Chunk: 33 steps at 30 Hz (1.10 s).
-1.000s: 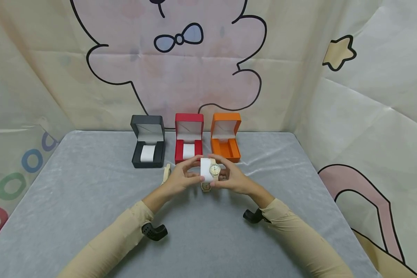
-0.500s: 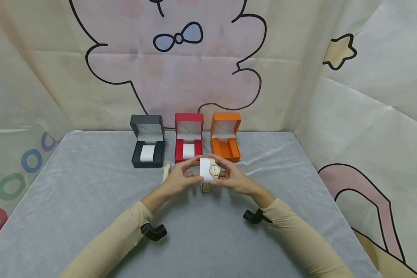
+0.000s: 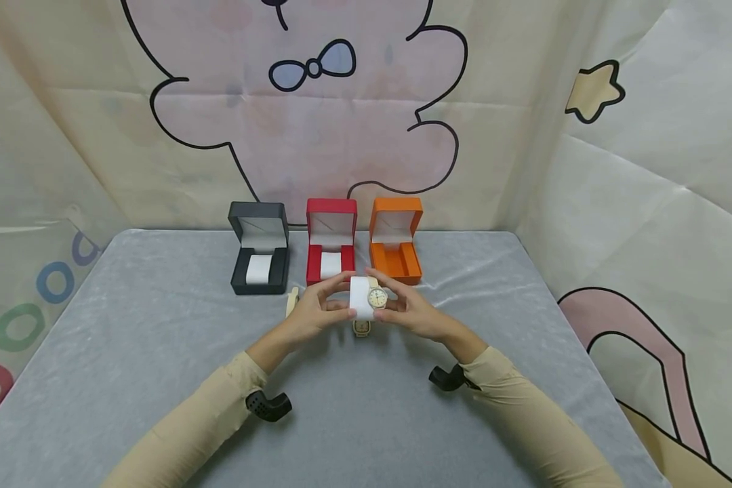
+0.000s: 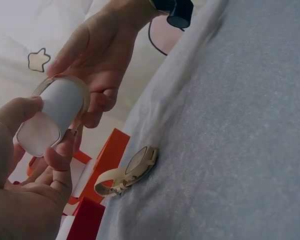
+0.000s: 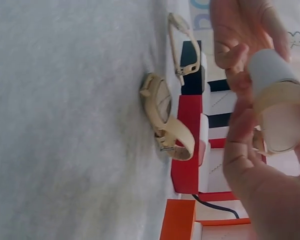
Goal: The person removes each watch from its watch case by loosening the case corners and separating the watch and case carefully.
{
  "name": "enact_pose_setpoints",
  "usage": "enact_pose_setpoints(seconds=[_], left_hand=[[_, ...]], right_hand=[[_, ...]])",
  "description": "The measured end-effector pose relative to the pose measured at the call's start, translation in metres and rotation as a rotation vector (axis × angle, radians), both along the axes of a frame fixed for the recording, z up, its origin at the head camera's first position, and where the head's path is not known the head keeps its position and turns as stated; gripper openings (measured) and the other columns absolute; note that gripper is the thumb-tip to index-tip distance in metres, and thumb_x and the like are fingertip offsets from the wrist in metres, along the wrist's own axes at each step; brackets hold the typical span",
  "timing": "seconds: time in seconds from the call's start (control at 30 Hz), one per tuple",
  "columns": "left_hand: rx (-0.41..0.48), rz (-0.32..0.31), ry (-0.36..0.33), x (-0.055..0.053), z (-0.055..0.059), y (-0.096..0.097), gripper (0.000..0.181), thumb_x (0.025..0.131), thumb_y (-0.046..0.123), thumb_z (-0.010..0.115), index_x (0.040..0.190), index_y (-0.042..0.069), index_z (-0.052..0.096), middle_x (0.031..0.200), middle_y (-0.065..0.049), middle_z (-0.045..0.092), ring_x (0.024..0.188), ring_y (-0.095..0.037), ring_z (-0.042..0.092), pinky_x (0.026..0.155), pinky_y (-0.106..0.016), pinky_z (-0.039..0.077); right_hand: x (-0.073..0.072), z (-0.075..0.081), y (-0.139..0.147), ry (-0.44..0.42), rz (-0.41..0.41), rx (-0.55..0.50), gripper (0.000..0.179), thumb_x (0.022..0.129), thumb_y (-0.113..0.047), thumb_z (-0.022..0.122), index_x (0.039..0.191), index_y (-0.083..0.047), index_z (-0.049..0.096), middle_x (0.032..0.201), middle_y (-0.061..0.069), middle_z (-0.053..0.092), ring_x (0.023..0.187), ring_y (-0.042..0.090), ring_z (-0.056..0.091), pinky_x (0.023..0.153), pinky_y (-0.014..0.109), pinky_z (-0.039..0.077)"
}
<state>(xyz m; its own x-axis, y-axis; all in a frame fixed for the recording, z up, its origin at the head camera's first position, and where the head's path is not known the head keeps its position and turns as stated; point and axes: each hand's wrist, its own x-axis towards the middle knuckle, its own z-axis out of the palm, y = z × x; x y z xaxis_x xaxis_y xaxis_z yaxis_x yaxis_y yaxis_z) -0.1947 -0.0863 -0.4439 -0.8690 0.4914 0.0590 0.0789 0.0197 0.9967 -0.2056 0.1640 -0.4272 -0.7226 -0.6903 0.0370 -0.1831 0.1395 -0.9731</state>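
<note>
Above the table, a white watch cushion [image 3: 359, 298] is held between both hands. A cream-strapped watch [image 3: 377, 298] wraps round its right end, dial facing the head camera. My left hand [image 3: 314, 315] pinches the cushion's left end between thumb and fingers. At the other end, my right hand [image 3: 417, 315] grips the watch and cushion with curled fingers. Below the hands a second cream watch [image 4: 140, 162] lies on the cloth, its strap looped. A third cream watch [image 5: 178, 24] rests beyond it, partly hidden by my left hand in the head view.
Three lidded boxes stand raised-lid at the table's back: dark grey [image 3: 259, 210], red [image 3: 332, 205] and orange [image 3: 396, 204]. White cushions sit in the grey and red ones; the orange one shows bare compartments. Grey cloth [image 3: 366, 420] covers the table, with printed curtains behind.
Both hands stay nearly still round the cushion and watch. The cushion has shifted very slightly left; the boxes and the other watches have not moved.
</note>
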Motion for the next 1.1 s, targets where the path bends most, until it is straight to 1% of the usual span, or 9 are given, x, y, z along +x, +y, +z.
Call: enact_pose_setpoints(seconds=[0.1,0.23,0.43,0.5,0.63,0.7,0.87,1.0,1.1], left_hand=[[0.008,0.007,0.005,0.0004,-0.0010,0.0006,0.072,0.092,0.005,0.072,0.155,0.011,0.039,0.151,-0.021,0.047,0.106,-0.027,0.072,0.088,-0.025,0.059],[0.018,0.001,0.014,0.0002,-0.0023,0.0006,0.072,0.092,0.003,0.072,0.155,0.007,0.038,0.150,-0.023,0.047,0.105,-0.026,0.072,0.088,-0.025,0.059],[0.008,0.000,0.015,0.0000,-0.0033,0.0004,0.071,0.092,0.003,0.072,0.155,0.010,0.040,0.150,-0.022,0.047,0.106,-0.028,0.071,0.089,-0.027,0.059],[0.005,0.003,0.013,-0.0001,-0.0036,0.0005,0.071,0.092,0.004,0.071,0.155,0.011,0.040,0.150,-0.021,0.047,0.107,-0.028,0.071,0.089,-0.028,0.059],[0.005,0.017,0.006,-0.0003,-0.0042,0.0002,0.071,0.093,0.005,0.071,0.156,0.010,0.038,0.150,-0.021,0.047,0.107,-0.027,0.071,0.090,-0.028,0.059],[0.013,0.031,-0.003,-0.0005,-0.0042,0.0001,0.071,0.093,0.003,0.070,0.156,0.008,0.037,0.149,-0.022,0.048,0.106,-0.025,0.071,0.089,-0.026,0.059],[0.031,0.062,-0.028,0.0001,-0.0030,-0.0011,0.074,0.092,0.001,0.069,0.157,0.005,0.034,0.147,-0.026,0.048,0.104,-0.022,0.071,0.087,-0.023,0.057],[0.022,0.069,-0.042,0.0004,-0.0030,-0.0017,0.073,0.093,0.004,0.070,0.157,0.006,0.034,0.147,-0.023,0.048,0.105,-0.022,0.071,0.089,-0.023,0.057],[0.018,0.070,-0.051,0.0005,-0.0032,-0.0017,0.072,0.093,0.005,0.070,0.157,0.008,0.035,0.147,-0.022,0.049,0.105,-0.021,0.071,0.089,-0.023,0.057]], right_hand=[[0.0005,0.0027,0.0010,-0.002,0.002,0.049,0.077,0.100,-0.011,0.062,0.163,-0.020,0.019,0.164,0.012,0.027,0.100,0.028,0.059,0.089,0.035,0.058],[0.0005,0.0051,0.0032,0.005,0.014,0.087,0.077,0.101,-0.012,0.061,0.164,-0.023,0.018,0.142,0.015,0.047,0.091,0.030,0.059,0.086,0.042,0.057],[-0.0004,0.0037,0.0045,0.014,0.026,0.073,0.076,0.100,-0.008,0.061,0.162,-0.030,0.023,0.118,0.010,0.055,0.088,0.047,0.057,0.081,0.036,0.057],[-0.0008,0.0029,0.0043,0.016,0.023,0.057,0.074,0.100,-0.008,0.062,0.162,-0.027,0.026,0.119,0.010,0.055,0.087,0.045,0.057,0.080,0.034,0.057],[-0.0009,0.0020,0.0040,0.029,-0.009,0.025,0.070,0.100,-0.008,0.062,0.160,-0.018,0.029,0.125,0.012,0.053,0.089,0.032,0.060,0.078,0.030,0.056],[-0.0013,0.0013,0.0050,0.026,-0.031,0.017,0.070,0.099,-0.008,0.063,0.160,-0.016,0.030,0.128,0.014,0.052,0.092,0.035,0.060,0.078,0.029,0.055],[-0.0022,0.0002,0.0069,0.015,-0.081,0.017,0.073,0.098,-0.005,0.063,0.160,-0.020,0.028,0.138,0.018,0.050,0.096,0.054,0.057,0.077,0.027,0.056],[-0.0019,-0.0001,0.0079,0.026,-0.105,0.011,0.072,0.099,-0.003,0.062,0.160,-0.017,0.028,0.142,0.019,0.047,0.093,0.052,0.059,0.075,0.028,0.056],[-0.0014,-0.0006,0.0091,0.027,-0.105,0.001,0.064,0.100,-0.002,0.060,0.157,-0.013,0.032,0.136,0.023,0.049,0.094,0.049,0.060,0.074,0.025,0.055]])
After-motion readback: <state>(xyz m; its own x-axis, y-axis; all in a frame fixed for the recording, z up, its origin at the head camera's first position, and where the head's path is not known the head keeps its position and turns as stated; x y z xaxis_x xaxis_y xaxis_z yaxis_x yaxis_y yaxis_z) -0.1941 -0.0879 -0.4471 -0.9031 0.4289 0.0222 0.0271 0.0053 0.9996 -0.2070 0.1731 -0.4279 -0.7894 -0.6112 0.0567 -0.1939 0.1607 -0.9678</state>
